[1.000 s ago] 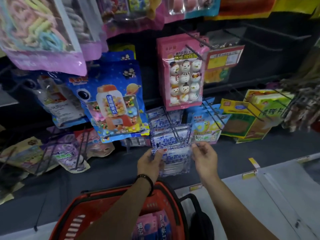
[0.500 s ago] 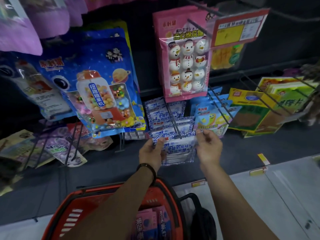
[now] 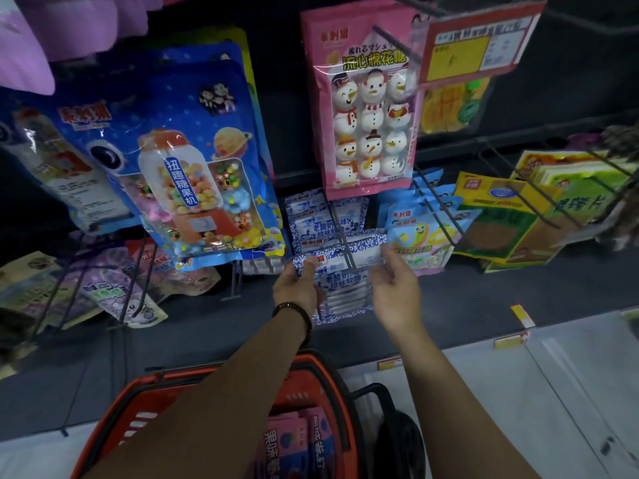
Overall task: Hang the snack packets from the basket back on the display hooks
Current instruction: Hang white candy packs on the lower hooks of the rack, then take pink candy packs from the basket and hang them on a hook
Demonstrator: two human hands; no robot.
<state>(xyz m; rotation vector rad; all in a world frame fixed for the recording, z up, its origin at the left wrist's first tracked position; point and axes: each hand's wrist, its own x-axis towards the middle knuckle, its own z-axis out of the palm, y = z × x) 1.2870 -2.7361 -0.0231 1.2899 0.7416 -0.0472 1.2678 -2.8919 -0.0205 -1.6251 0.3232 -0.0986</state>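
Nearest, the red basket (image 3: 114, 426) sits below the forearms with a few pink and blue packets (image 3: 294, 444) left inside, so there is more to hang after this one.

Just above it, the left hand (image 3: 297, 285) pinches the upper left corner of a blue-and-white packet (image 3: 345, 281), thumb on the printed face. The right hand (image 3: 394, 288) pinches the upper right corner. Both are clamped on the packet, which hangs in the air between them at the front end of a wire hook (image 3: 342, 236).

The step in hand is threading the packet onto that hook. It is best done by holding the top edge taut and level between the two hands. The hole in the header then lines up with the hook's tip, and the packet slides straight back along the wire. Letting go should wait until the header has passed the tip. The hole may already be over the wire, but the dim view does not settle it.

The packet faces the person, print outward, header up at the hook. Its long axis runs top to bottom, with the lower end towards the basket.

Behind it, matching packets (image 3: 321, 219) already hang further back on the same hook. A pink snowman packet (image 3: 363, 108) hangs above them.
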